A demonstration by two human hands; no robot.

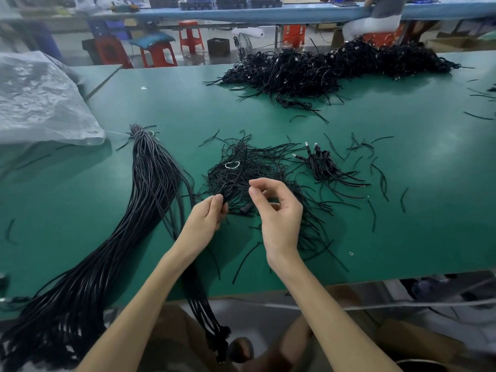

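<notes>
Above the tangle of black wire ties (pixel 241 167) on the green table (pixel 161 103), the left hand (pixel 206 216) pinches one tie (pixel 227 187), probably to separate it; the right hand (pixel 279 213) hovers beside, fingers parted, empty.

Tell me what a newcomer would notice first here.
Black cable everywhere on the green table: a long tied bundle running down the left, and a big tangled pile at the far right. In the middle, the left hand pinches some of a loose heap of thin strands, the right hand curled beside it.
</notes>
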